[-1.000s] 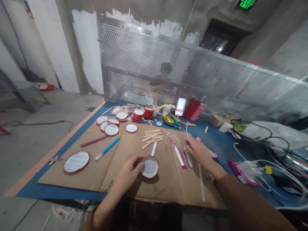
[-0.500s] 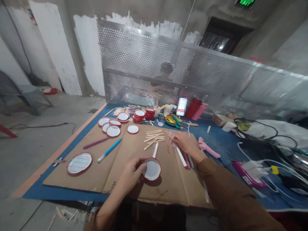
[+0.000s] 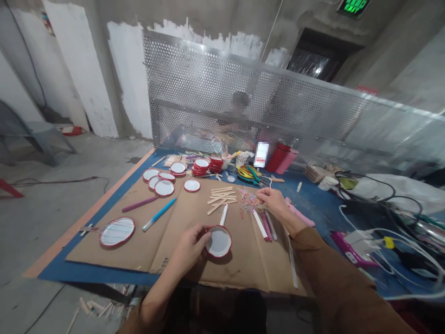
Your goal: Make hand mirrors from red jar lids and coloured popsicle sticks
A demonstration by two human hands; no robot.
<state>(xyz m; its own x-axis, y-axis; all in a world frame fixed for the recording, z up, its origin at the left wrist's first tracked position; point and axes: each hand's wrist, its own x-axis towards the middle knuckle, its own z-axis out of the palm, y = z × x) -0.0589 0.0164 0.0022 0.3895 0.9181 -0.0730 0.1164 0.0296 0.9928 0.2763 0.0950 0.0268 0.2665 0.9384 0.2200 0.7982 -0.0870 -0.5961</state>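
My left hand (image 3: 193,243) grips a red-rimmed jar lid (image 3: 220,243) by its left edge, its pale inner side turned up. At the pile of thin, colourful rubber bands (image 3: 248,200), my right hand (image 3: 274,204) has its thumb and fingertips pinched together at the pile's right side. Whatever is between those fingertips is too small to make out. Just beyond the held lid lies a white marker pen (image 3: 224,214), and behind that several wooden craft sticks (image 3: 222,198) overlap. A white pen (image 3: 260,225) and a purple pen (image 3: 267,226) lie below the rubber bands.
Cardboard (image 3: 181,246) covers the front of the blue table. Loose and stacked lids (image 3: 200,166) stand farther back. At left lie a blue marker (image 3: 159,214) and a lid with strips across it (image 3: 117,232). A pink glue gun (image 3: 301,215), power strip (image 3: 351,250) and cables occupy the right.
My right hand has drawn slightly right across the rubber bands, uncovering more of the pile. My left hand still holds the lid in nearly the same place.
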